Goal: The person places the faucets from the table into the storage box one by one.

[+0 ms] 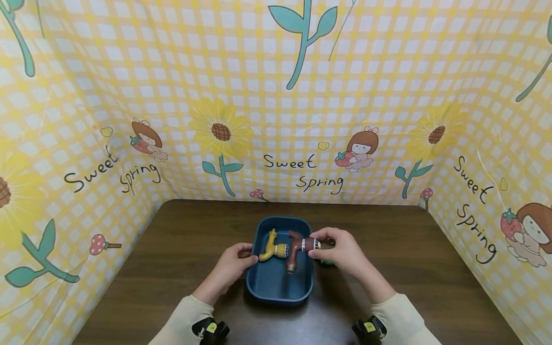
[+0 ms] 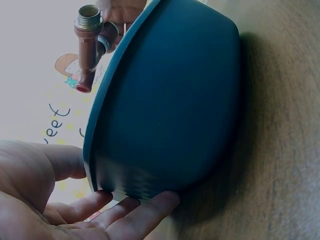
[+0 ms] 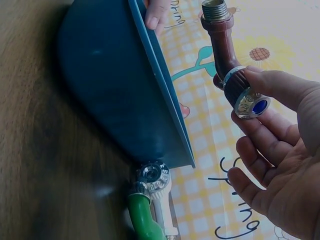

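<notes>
A dark blue plastic basin [image 1: 276, 287] stands on the table, and a yellow faucet [image 1: 270, 249] lies inside it. My left hand [image 1: 235, 263] holds the basin's left rim, thumb at the edge and fingers against the outer wall [image 2: 165, 100]. Between thumb and fingers, my right hand [image 1: 338, 249] pinches a brown faucet [image 1: 295, 249] by its ribbed knob [image 3: 237, 86], which has a blue centre. That faucet is held up above the basin's right side, its threaded metal end [image 3: 215, 11] pointing away from the hand.
Beside the basin's right wall lie a green faucet [image 3: 142, 217] and a whitish one [image 3: 162, 205], mostly hidden by my right hand in the head view. Yellow checked cloth [image 1: 276, 110] walls in the back and sides of the brown wooden table [image 1: 181, 239].
</notes>
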{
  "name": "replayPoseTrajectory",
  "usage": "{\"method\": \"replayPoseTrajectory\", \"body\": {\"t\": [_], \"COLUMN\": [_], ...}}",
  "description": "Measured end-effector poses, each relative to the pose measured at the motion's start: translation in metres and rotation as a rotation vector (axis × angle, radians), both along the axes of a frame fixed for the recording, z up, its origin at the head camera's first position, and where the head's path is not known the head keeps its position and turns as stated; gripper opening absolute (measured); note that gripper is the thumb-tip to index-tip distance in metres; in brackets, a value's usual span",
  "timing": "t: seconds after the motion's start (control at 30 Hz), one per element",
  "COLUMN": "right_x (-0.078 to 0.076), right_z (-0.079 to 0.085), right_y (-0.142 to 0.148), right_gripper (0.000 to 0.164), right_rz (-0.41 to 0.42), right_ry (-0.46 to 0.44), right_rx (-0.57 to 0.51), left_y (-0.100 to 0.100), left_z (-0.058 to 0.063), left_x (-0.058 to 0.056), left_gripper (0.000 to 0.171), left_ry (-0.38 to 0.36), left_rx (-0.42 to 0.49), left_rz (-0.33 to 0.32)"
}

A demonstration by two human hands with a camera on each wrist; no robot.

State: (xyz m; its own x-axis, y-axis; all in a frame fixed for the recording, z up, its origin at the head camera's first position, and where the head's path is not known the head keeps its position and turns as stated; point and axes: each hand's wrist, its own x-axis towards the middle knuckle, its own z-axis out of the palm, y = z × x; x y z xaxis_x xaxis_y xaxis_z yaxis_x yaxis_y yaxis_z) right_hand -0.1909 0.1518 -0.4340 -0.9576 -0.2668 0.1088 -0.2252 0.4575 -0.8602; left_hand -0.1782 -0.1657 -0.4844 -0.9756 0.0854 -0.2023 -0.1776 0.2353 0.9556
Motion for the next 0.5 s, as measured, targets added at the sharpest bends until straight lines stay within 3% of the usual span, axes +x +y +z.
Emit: {"method": "replayPoseTrajectory", "body": {"t": [0.5], "right_x": [-0.005], "right_z": [0.001], "right_y": [-0.016], "right_gripper": [0.035], "right_rz": [0.017], "right_ry": [-0.020], "right_rx": [0.014], "left_y": [-0.002], "left_z": [0.002], "left_x": [0.001], "left_gripper": [0.042], "left_ry": [0.005], "left_rx": [-0.017], "left_rz": [-0.008]}}
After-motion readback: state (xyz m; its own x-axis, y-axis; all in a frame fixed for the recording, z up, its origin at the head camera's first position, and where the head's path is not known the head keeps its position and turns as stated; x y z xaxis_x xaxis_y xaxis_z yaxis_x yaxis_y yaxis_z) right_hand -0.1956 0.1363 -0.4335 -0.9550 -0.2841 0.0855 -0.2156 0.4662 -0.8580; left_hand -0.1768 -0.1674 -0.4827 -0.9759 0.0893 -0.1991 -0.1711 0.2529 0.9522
